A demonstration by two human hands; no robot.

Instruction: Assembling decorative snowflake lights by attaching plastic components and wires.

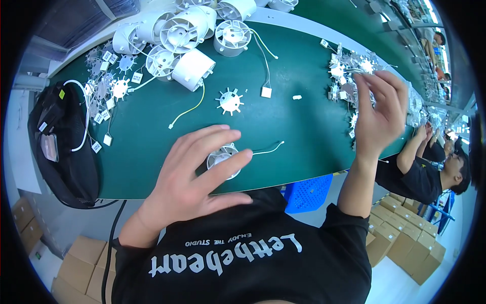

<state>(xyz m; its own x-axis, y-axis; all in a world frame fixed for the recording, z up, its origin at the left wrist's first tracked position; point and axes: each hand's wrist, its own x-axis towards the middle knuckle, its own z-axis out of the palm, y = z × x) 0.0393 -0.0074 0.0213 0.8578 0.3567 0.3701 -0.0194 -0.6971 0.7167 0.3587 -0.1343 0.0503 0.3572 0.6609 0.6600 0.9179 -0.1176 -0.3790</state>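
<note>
- Left hand [195, 172]: open, fingers spread over the white fan housing [220, 154] near the bench [126, 172] edge; light steadying seems best.
- Right hand [382, 109]: raised, curled; from here I cannot tell whether it pinches anything.
- Lead [268, 151]: best kept clear.

A green tabletop [298, 147] stretched across the view. White cylindrical housings [193, 69] crowded its far side, left of centre, beside a heap of silver spiked discs [120, 88]. In the middle lay one loose disc [231, 102] and a small white piece [297, 97]. Another housing [221, 154] sat near the front edge; silver parts [338, 71] were piled at right.
</note>
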